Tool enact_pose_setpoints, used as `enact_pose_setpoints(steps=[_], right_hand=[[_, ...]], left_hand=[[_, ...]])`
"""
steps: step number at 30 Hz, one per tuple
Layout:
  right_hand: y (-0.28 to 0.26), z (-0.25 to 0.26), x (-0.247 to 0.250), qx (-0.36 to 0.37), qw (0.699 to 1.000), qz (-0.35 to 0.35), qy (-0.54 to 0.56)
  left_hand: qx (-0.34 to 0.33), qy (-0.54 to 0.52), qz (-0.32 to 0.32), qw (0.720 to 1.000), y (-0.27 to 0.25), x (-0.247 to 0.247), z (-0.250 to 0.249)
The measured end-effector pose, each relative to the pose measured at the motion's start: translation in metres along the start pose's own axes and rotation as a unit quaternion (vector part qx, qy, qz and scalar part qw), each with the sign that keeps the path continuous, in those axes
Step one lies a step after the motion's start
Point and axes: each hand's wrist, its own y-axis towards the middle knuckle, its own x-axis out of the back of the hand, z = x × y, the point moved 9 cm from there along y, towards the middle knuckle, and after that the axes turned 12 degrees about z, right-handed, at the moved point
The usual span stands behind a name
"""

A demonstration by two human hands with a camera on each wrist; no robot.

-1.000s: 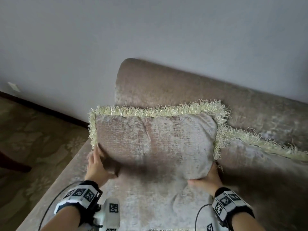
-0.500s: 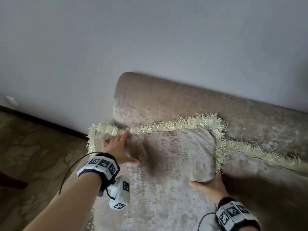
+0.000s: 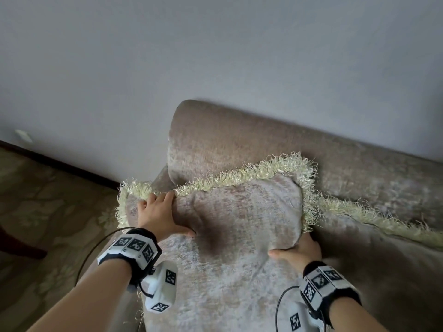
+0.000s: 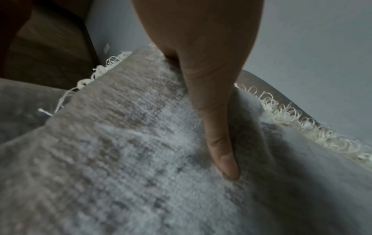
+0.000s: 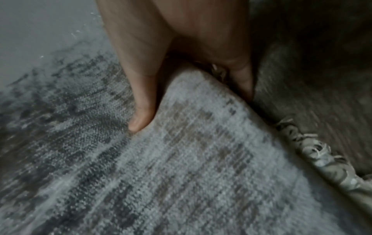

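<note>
A square beige cushion [image 3: 244, 212] with a cream looped fringe stands against the sofa backrest [image 3: 239, 144]. My left hand [image 3: 172, 214] grips its top left edge, fingers curled over the fringe and thumb [image 4: 221, 151] pressed into the front face, which dents under it. My right hand [image 3: 294, 250] holds the lower right corner, thumb [image 5: 142, 111] on the front and fingers tucked behind. The wrist views show the cushion's woven cover [image 4: 141, 159] [image 5: 201, 159] close up.
A second fringed cushion [image 3: 383, 248] lies to the right on the sofa seat, touching the first. A plain grey wall [image 3: 215, 56] rises behind the backrest. Patterned carpet [image 3: 48, 200] and a dark piece of furniture [image 3: 19, 245] are at the left.
My left hand has left the cushion's lower left corner and climbed to its top left edge, where it now grips. The right hand keeps its hold on the lower right corner.
</note>
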Motion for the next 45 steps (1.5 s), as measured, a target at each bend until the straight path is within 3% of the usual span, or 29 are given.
enact_pose_setpoints(steps=[3,5,9,14,19,21,25,30,37,41,45], right_hand=[[-0.017,0.003,0.007,-0.092,0.987,0.003,-0.129],[-0.023,0.005,0.009,-0.101,0.985,0.004,-0.139],[-0.026,0.022,0.006,-0.053,0.986,-0.005,-0.160],[-0.032,0.076,0.023,0.006,0.980,-0.039,-0.197],[-0.024,0.101,0.016,0.024,0.971,-0.062,-0.229],[-0.020,0.102,0.015,0.024,0.973,-0.059,-0.224],[-0.016,0.108,0.016,0.023,0.973,-0.057,-0.223],[-0.013,0.140,-0.012,0.053,0.969,-0.029,-0.240],[-0.006,0.176,-0.016,0.084,0.965,-0.009,-0.248],[0.008,0.173,-0.030,0.096,0.960,-0.004,-0.262],[0.021,0.142,-0.049,0.052,0.961,0.017,-0.271]], left_hand=[[0.011,0.002,-0.003,1.000,-0.012,0.000,0.005],[0.015,-0.001,-0.011,1.000,-0.018,0.001,0.007],[0.017,-0.017,-0.031,0.999,-0.029,0.009,0.015],[0.046,-0.025,-0.036,0.998,-0.042,0.019,0.035],[0.082,-0.022,-0.023,0.996,-0.056,0.018,0.051],[0.062,-0.029,-0.050,0.996,-0.062,0.026,0.046],[-0.022,-0.035,-0.184,0.982,-0.085,0.047,0.029],[0.099,-0.109,-0.034,0.988,-0.080,0.037,0.072],[0.137,-0.181,-0.103,0.968,-0.091,0.042,0.090],[0.147,-0.169,-0.083,0.971,-0.090,0.039,0.087],[0.158,-0.113,-0.049,0.980,-0.089,0.021,0.073]])
